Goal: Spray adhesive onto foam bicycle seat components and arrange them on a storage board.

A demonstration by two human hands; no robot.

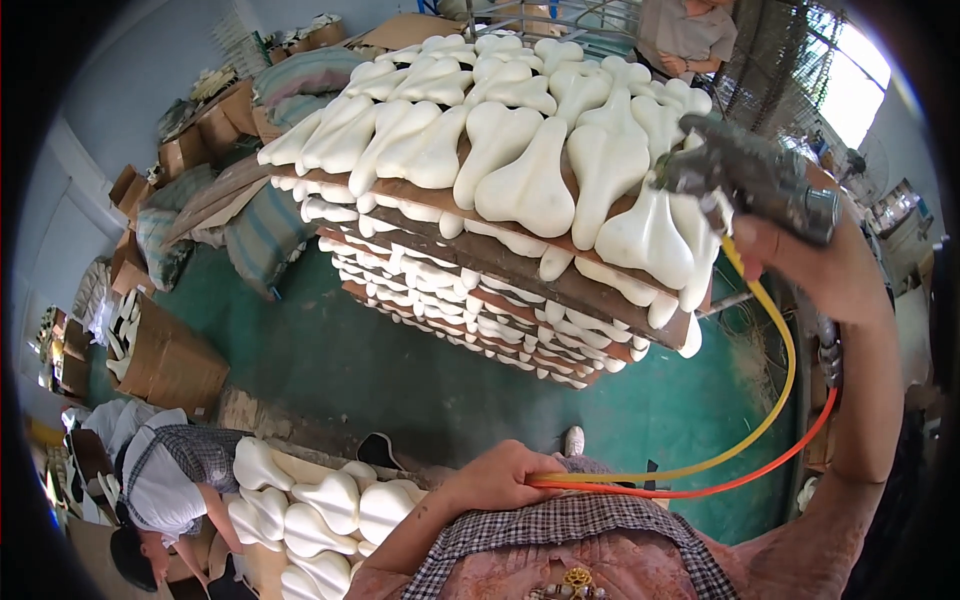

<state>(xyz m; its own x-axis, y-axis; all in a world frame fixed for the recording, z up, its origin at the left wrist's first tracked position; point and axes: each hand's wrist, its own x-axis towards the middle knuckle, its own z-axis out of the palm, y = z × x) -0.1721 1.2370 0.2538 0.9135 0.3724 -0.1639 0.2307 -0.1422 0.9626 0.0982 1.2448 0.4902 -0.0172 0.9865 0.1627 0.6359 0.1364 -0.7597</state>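
My right hand (pixel 805 265) is raised on the right, its fingers wrapped round the handle of a dark spray gun (pixel 765 180). The gun's front end is over the near right corner of a stack of boards (pixel 470 247), in front of white saddle-shaped foam pads (pixel 645 235) on the top board. A yellow hose (pixel 790 350) and an orange-red hose (pixel 800 452) hang from the gun and loop down to my waist. There my left hand (pixel 505 478) is closed round both hoses, close against my checked apron. The fingertips of my left hand are partly hidden.
More boards of white pads stand layered below the top one. At lower left, a bent-over person (pixel 170 480) works beside another board of pads (pixel 320 515). Someone else (pixel 690 35) stands behind the stack. Cardboard boxes (pixel 175 355) and striped sacks (pixel 265 235) lie left on the green floor (pixel 330 350).
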